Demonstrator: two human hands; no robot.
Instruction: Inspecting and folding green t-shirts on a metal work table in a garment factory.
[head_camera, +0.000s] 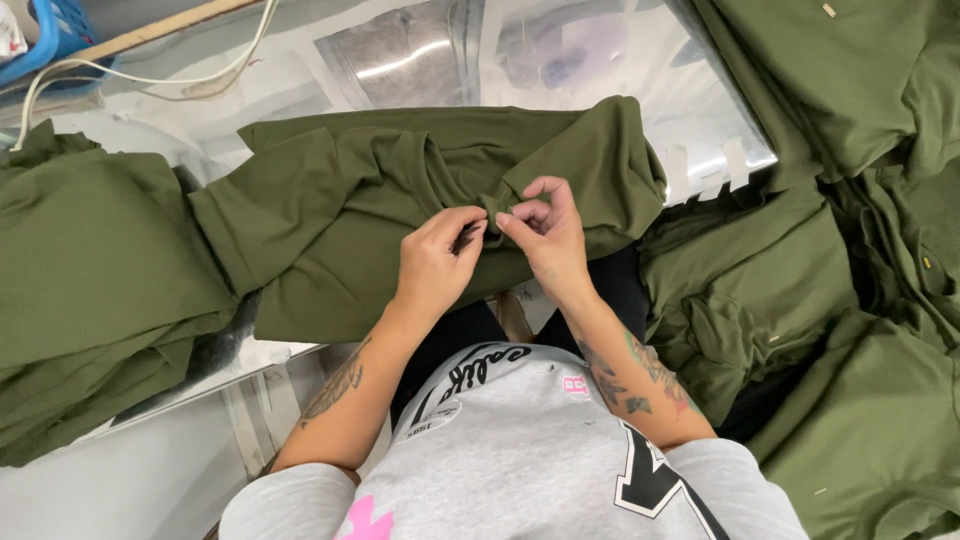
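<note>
Nearest, grey printed top (520, 450) of the person fills the bottom edge, both bare forearms reaching up from it. Left hand (435, 265) sits at centre frame, grip closed: thumb and forefinger pinched together on a small dark item at the fabric edge, too small to tell what it is. Right hand (545, 230) just beside it, almost touching, fingers curled in, grip also closed, pinching a bunched fold of the olive green garment (400, 200). Both hands meet on the same spot of cloth, knuckles up, no open gap between fingers and thumb on either one.

Garment lies spread crosswise over the tabletop (420, 50), near edge hanging toward the person's lap, cloth wrinkled around the pinch point. Tabletop surface is pale and shiny with a clear plastic cover, taped at the right edge.

Left of the hands, a stack of folded olive garments (90, 290), just beside the held one. Right side, a loose pile of olive garments (830, 300), larger, crumpled, running up to the top right corner.

Far back, top left: white cable (150, 75) looped on the tabletop, blue bin (45, 30) corner behind it.
</note>
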